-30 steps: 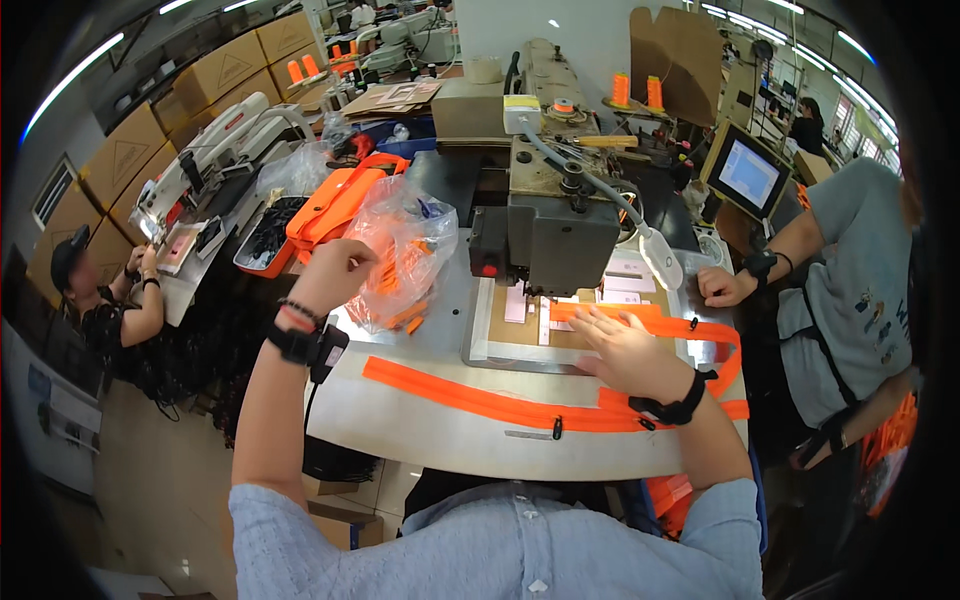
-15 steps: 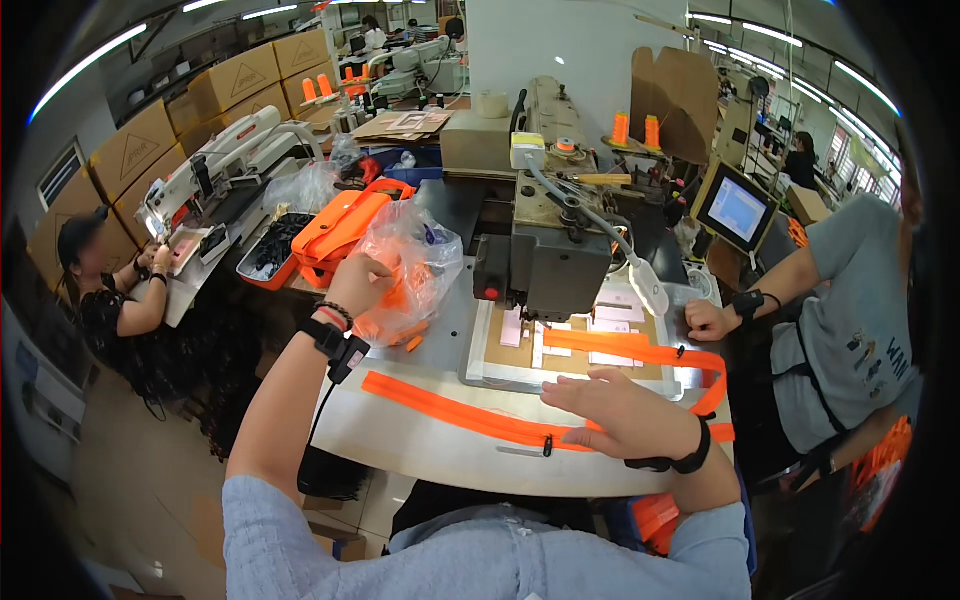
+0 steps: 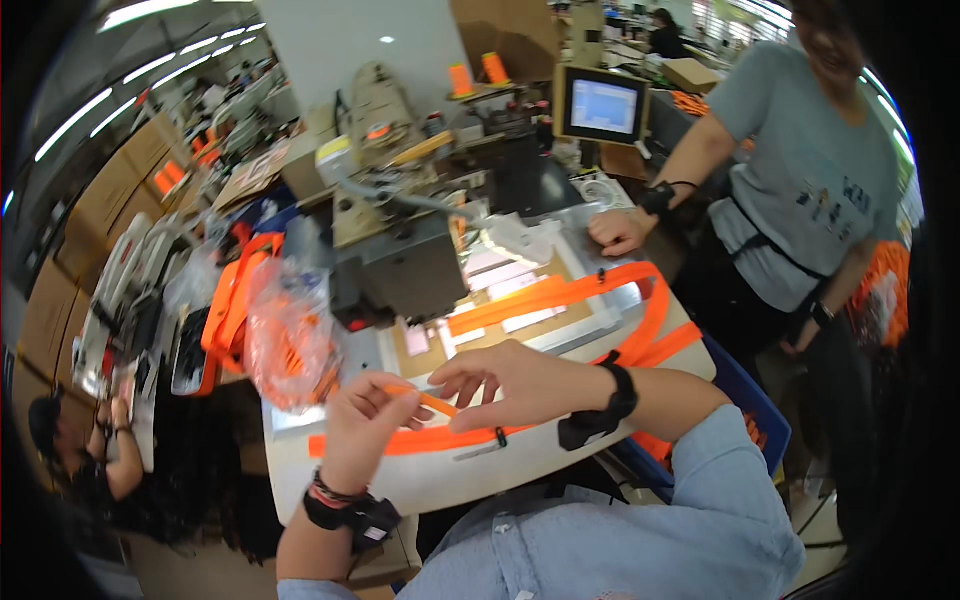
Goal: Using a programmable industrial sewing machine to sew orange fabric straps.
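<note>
Pinched in my left hand [image 3: 362, 425] is a short narrow orange fabric strip [image 3: 424, 401], held above the front part of the white table. My right hand [image 3: 525, 385] is beside the strip's free end, fingers curved and apart; whether its thumb touches the strip I cannot tell. Beneath both hands a long orange zipper tape [image 3: 400, 441] with a black slider runs along the table. It loops at the right and comes back over the sewing template [image 3: 565, 328], a framed board with pale pieces. The dark sewing machine head [image 3: 410, 275] stands just behind the template.
A clear plastic bag of orange pieces [image 3: 290, 340] and an orange bag [image 3: 235, 305] sit at the left. A blue bin [image 3: 765, 450] stands below the table's right edge. One co-worker's fist [image 3: 618, 232] rests at the right; another person works far left. A screen [image 3: 603, 104] stands behind.
My left hand has left the plastic bag and come right, bringing the orange strip. My right hand has lifted off the zipper tape toward it. The view has turned right.
</note>
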Demonstrator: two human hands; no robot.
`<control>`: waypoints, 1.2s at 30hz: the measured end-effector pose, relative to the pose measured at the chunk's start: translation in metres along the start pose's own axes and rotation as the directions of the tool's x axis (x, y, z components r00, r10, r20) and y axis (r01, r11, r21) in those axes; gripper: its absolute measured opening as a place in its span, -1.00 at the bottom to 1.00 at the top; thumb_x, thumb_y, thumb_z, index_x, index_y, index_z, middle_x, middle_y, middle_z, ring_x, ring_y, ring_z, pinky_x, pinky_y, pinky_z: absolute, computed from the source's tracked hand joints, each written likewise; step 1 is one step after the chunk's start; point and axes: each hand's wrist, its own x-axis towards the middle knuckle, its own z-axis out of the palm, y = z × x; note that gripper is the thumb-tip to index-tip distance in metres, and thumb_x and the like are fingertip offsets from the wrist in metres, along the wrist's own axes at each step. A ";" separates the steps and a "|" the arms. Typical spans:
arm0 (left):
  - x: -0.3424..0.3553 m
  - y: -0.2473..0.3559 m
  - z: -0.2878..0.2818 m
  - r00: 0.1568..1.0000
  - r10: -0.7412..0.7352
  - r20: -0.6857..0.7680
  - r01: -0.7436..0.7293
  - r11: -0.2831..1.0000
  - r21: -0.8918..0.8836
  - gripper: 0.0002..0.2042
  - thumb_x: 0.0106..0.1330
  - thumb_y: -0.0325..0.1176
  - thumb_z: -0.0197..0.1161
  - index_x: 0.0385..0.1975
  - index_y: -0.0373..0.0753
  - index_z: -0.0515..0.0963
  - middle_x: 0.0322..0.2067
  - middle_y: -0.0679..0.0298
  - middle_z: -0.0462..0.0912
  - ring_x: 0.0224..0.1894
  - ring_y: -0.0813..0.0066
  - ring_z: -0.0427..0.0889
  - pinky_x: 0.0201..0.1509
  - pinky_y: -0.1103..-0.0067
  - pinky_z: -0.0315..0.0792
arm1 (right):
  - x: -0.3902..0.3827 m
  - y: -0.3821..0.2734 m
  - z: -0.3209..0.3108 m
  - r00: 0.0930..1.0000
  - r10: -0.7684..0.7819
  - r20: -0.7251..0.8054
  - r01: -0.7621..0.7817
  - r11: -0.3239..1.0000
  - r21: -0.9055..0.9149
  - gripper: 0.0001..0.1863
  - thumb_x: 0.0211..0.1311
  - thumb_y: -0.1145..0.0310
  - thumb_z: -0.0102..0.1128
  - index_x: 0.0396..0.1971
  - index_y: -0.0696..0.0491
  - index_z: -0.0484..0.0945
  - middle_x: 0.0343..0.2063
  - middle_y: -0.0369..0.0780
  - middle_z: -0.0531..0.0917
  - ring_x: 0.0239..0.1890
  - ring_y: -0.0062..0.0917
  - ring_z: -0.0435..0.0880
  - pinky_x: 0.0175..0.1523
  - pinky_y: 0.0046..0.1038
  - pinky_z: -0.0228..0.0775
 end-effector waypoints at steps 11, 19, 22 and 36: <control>0.053 -0.061 0.023 0.947 -0.293 0.133 0.318 0.914 -0.251 -0.80 0.44 -0.37 0.14 -0.16 -0.40 0.55 -0.34 0.23 0.64 -0.37 0.51 0.62 -0.21 0.57 0.56 | 0.021 0.062 -0.050 0.960 0.270 0.076 -0.275 0.959 0.063 -0.82 0.32 0.30 0.26 -0.27 0.12 0.62 -0.49 -0.39 0.59 -0.45 -0.79 0.52 -0.33 -0.67 0.42; 0.051 -0.070 0.027 0.989 -0.086 -0.118 0.078 0.994 -0.070 -0.85 0.32 -0.52 0.26 -0.18 -0.39 0.50 -0.35 0.26 0.62 -0.36 0.60 0.63 -0.23 0.66 0.59 | 0.015 0.078 -0.038 0.919 0.395 -0.015 -0.380 0.894 0.235 -0.83 0.33 0.33 0.27 -0.27 0.14 0.61 -0.44 -0.42 0.59 -0.42 -0.82 0.52 -0.32 -0.70 0.41; 0.048 -0.071 0.030 0.987 -0.137 -0.086 0.128 0.986 -0.103 -0.74 0.32 -0.47 0.31 -0.07 -0.48 0.57 -0.26 0.14 0.71 -0.22 0.54 0.70 -0.12 0.66 0.60 | 0.018 0.074 -0.034 0.935 0.355 -0.001 -0.347 0.914 0.209 -0.86 0.33 0.38 0.26 -0.26 0.15 0.61 -0.41 -0.39 0.61 -0.39 -0.79 0.54 -0.28 -0.69 0.42; 0.046 -0.070 0.030 0.963 -0.245 0.116 0.254 0.964 -0.073 -0.74 0.41 -0.50 0.17 0.02 -0.52 0.54 -0.17 0.06 0.70 -0.16 0.41 0.71 -0.05 0.58 0.62 | 0.014 0.078 -0.024 0.939 0.338 -0.059 -0.306 0.903 0.303 -0.77 0.21 0.51 0.36 -0.19 0.19 0.53 -0.38 -0.28 0.67 -0.32 -0.74 0.63 -0.23 -0.65 0.47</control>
